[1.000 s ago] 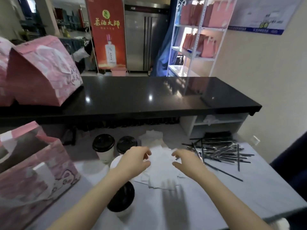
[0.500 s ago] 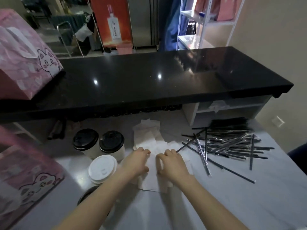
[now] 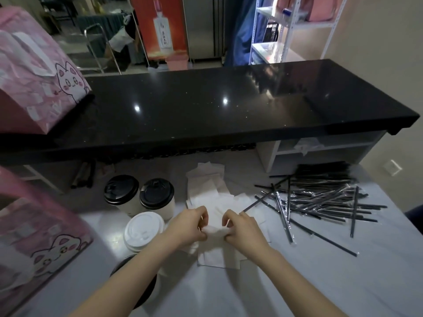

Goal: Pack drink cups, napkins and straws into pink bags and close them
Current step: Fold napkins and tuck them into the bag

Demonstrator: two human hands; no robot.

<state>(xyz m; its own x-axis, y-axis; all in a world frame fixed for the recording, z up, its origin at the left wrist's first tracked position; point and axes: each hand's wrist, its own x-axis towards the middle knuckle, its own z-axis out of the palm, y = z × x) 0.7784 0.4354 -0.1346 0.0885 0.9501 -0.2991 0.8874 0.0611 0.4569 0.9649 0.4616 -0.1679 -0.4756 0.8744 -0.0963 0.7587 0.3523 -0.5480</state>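
Two grips are pinching one white napkin (image 3: 215,231) just above the napkin pile (image 3: 206,191).
Left grip (image 3: 190,225) and right grip (image 3: 242,229) are each curling thumb and fingers onto opposite ends of the napkin, holding it crumpled between them over the loose pile on the pale surface (image 3: 297,282). Wrapped black straws (image 3: 320,197) are lying scattered just right of the pile. Two black-lidded cups (image 3: 121,191) and a white-lidded cup (image 3: 143,232) are standing just left of it, and another dark-lidded cup (image 3: 137,271) is sitting partly hidden under the left forearm. One pink bag (image 3: 41,236) is sitting at the left edge; a second pink bag (image 3: 34,76) is resting on the black upper surface (image 3: 206,106) behind.
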